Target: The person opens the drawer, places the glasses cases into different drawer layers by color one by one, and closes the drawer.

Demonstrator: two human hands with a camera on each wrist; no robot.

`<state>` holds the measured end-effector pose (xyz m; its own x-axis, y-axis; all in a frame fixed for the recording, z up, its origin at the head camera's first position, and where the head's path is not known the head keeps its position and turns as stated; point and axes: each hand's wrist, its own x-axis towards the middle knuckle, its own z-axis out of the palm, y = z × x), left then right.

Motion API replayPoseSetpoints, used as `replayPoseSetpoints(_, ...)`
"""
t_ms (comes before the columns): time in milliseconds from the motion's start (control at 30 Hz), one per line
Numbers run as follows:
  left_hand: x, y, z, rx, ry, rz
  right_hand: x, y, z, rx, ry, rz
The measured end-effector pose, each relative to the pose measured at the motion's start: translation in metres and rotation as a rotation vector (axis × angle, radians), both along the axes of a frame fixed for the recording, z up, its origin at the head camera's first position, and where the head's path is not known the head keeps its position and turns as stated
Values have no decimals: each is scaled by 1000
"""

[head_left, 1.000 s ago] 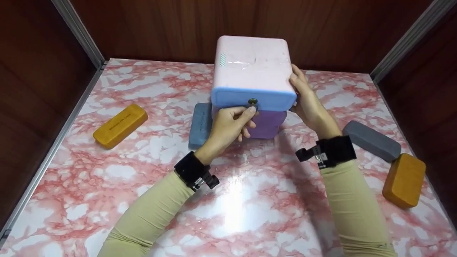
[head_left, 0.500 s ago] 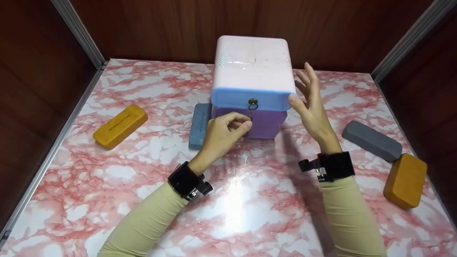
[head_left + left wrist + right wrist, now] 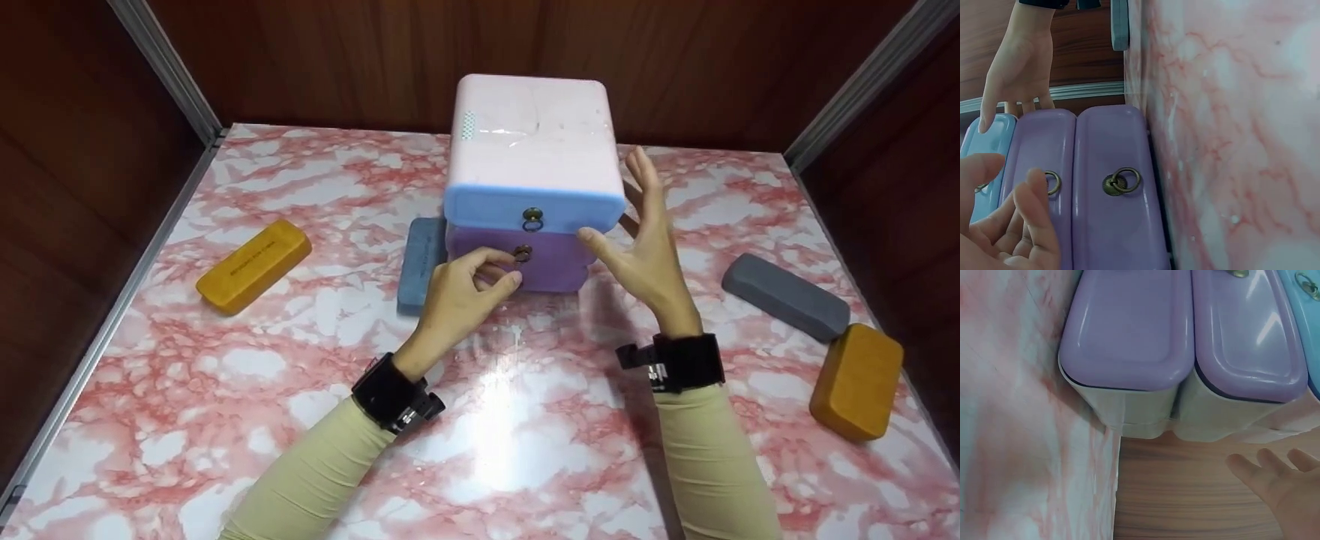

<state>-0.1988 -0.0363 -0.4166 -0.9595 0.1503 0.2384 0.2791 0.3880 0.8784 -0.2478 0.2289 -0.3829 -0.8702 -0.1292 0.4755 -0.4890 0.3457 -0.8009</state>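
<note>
A small drawer cabinet with a pale pink top (image 3: 532, 135) stands toward the back of the table. Its front shows a blue drawer (image 3: 480, 208) above two purple drawers (image 3: 1109, 230), each with a brass ring pull. My left hand (image 3: 465, 296) is at the upper purple drawer, fingertips right at its ring pull (image 3: 1054, 183), thumb and index finger apart. The lower ring pull (image 3: 1127, 180) hangs free. My right hand (image 3: 645, 259) is spread beside the cabinet's right side, thumb in front of the drawer edge; its fingers (image 3: 1244, 469) show near the side wall.
A blue-grey case (image 3: 421, 262) lies against the cabinet's left side. Farther left is a mustard case (image 3: 253, 266). On the right, a dark grey case (image 3: 786, 297) lies next to another mustard case (image 3: 857, 382). Wooden panels (image 3: 360, 60) border the marbled table (image 3: 337, 420).
My left hand has moved down from the blue drawer's ring to the upper purple drawer's ring, its thumb and index parting. My right hand has left the cabinet's side and shifted lower, fingers spread.
</note>
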Motion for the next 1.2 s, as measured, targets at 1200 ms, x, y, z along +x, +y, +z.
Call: replayPoseSetpoints(1200, -20, 30, -11, 573, -565, 3, 6, -17, -9, 72, 128, -68)
